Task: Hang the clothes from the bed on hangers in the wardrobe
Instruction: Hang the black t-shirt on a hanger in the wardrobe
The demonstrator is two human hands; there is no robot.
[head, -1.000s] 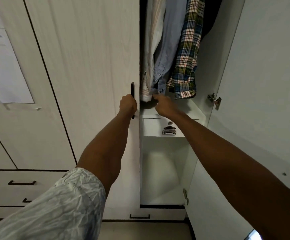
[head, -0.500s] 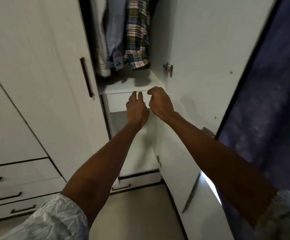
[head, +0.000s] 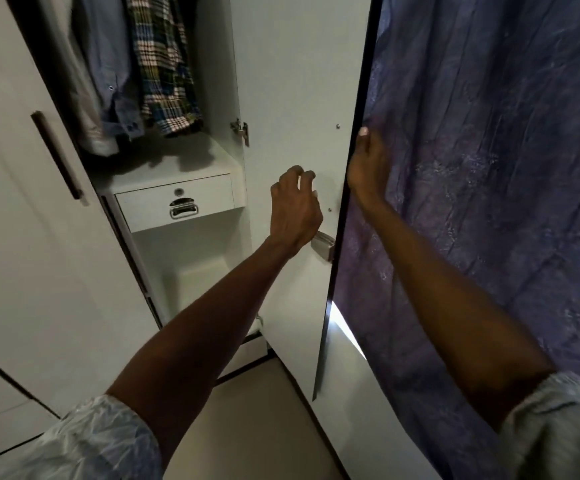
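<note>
The wardrobe's right door (head: pixel 292 98), a flat white laminate panel with a dark edge strip, is seen swung open at about 12 to 1 o'clock. Its outer edge is gripped by the right hand (head: pixel 368 161) at 1 o'clock, the thumb lying along the edge and the fingers hidden behind the panel. The left hand (head: pixel 295 209) is held against the door's inner face near 12 o'clock, fingers loosely curled and holding nothing; whether the fingertips touch the panel cannot be told. Just below it, a metal latch (head: pixel 323 245) is fixed at the door's edge.

Inside the wardrobe, at 11 o'clock, the hanging clothes are found: a plaid shirt (head: pixel 163 64) of soft checked weave, a plain blue shirt (head: pixel 108 64) beside it, and a pale garment (head: pixel 84 109) further left. Beneath them a small white drawer (head: pixel 174 202) with a round lock and a curved metal pull is set under a shelf. A crinkled purple curtain (head: pixel 489 168) is hung at 2 o'clock, behind the door. Wrinkled pale sleeves (head: pixel 101 441) are seen at both lower corners.
</note>
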